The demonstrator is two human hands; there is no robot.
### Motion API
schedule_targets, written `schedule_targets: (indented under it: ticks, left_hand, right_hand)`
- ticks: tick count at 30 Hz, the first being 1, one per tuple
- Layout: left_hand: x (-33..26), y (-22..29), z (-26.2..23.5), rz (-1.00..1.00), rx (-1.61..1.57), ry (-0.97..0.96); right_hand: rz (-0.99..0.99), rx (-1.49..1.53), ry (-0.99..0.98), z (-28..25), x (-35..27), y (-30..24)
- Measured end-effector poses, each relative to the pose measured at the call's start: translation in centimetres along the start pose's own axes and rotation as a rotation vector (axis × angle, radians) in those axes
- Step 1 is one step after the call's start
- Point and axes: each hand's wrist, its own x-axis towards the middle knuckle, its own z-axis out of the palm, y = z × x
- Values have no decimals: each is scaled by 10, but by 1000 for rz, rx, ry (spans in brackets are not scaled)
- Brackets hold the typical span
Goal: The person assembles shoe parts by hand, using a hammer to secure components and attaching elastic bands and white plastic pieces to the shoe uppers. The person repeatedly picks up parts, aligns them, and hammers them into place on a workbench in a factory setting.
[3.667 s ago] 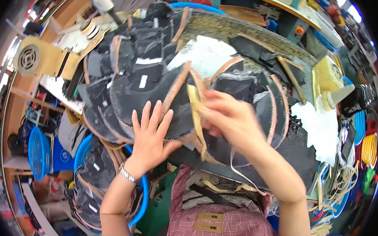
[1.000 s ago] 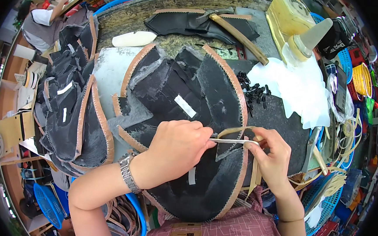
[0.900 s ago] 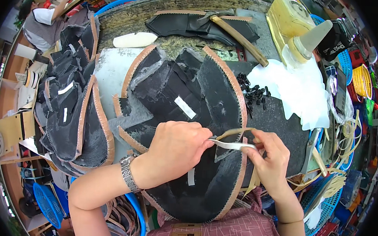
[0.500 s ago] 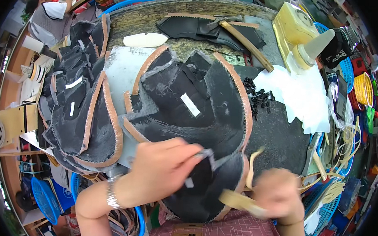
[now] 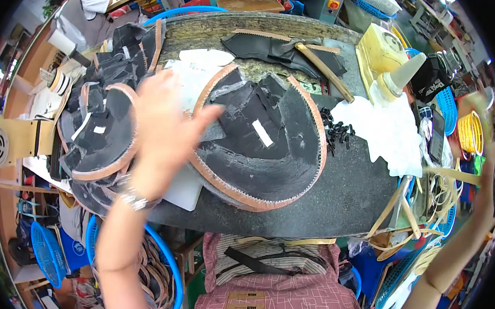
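Note:
My left hand point(image 5: 168, 127), blurred, hovers with thumb and fingers apart between two groups of work. Beside its thumb, a black shoe-upper piece point(image 5: 240, 171) lies on the dark worktop, with a tan zigzag-stitched edge strip and a white label point(image 5: 262, 133). Left of the hand sits a stack of similar black upper pieces point(image 5: 102, 144); its right part is partly covered by the hand and wrist. At the far right, my right hand point(image 5: 483, 122) is stretched out and smeared; its fingers cannot be made out. A beige strip point(image 5: 453, 174) runs against the right forearm.
A hammer point(image 5: 325, 71) rests across another black piece at the back. Small black bits point(image 5: 335, 129) lie beside a white sheet point(image 5: 376, 126), near a glue bottle point(image 5: 399, 76). Blue baskets point(image 5: 175, 281) stand below the worktop. Pale strips point(image 5: 395, 216) hang at the right edge.
My left hand has moved from the near middle up and left toward the stack. My right hand has swung far right. The near piece no longer hangs over the front edge, and the stack looks rearranged.

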Motion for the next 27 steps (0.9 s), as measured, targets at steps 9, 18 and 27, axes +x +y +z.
schedule_targets:
  ticks: [9, 18, 27]
  left_hand:
    - [-22, 66, -66, -68, -973, -295]
    - [-56, 57, 23, -275, -839, -648]
    - [-51, 41, 17, -425, -1076, -900]
  right_hand:
    - [677, 1266, -501, 20, -88, -68]
    - [640, 1164, -1053, 155, -79, -166]
    - [843, 1184, -1027, 184, -90, -177]
